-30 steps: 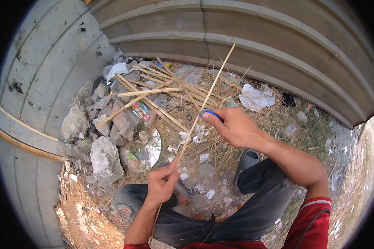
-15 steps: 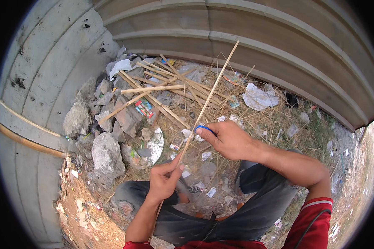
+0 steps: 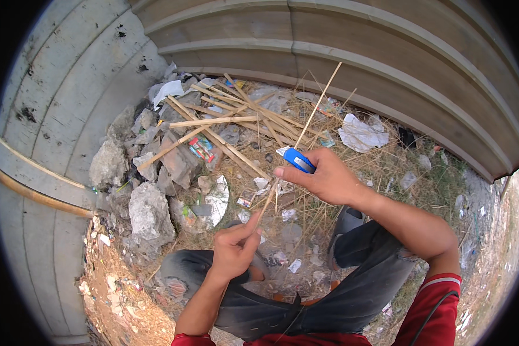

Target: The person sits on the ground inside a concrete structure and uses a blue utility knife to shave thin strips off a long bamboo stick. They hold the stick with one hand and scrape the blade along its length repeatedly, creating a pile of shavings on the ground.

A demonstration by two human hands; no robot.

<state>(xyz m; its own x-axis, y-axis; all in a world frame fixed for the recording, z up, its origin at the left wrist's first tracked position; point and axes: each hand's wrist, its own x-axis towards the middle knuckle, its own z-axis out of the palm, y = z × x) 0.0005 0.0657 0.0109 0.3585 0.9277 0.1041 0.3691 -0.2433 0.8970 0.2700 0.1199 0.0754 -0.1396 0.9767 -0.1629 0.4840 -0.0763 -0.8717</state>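
A long, thin bamboo strip (image 3: 319, 106) slants up and away in front of me. My left hand (image 3: 234, 247) pinches its near end between thumb and fingers. Higher up the strip, my right hand (image 3: 327, 177) grips a blue utility knife (image 3: 298, 160), the thumb pressed close to the strip. The knife lies at the strip, its pale tip pointing left; how deep the blade touches is hidden. A narrow sliver hangs down beside the strip just below the right thumb.
Several cut bamboo strips (image 3: 213, 123) lie crossed in a pile ahead. Rough rocks (image 3: 150, 213) stand to the left, with scattered paper (image 3: 363, 134) and plastic litter on dry grass. A corrugated metal wall (image 3: 352, 34) closes off the far side; a grey panel wall (image 3: 63, 115) stands left.
My right hand has moved up and slightly right along the bamboo strip, and the knife has turned so more of its blue body shows. A sliver now hangs off the strip.
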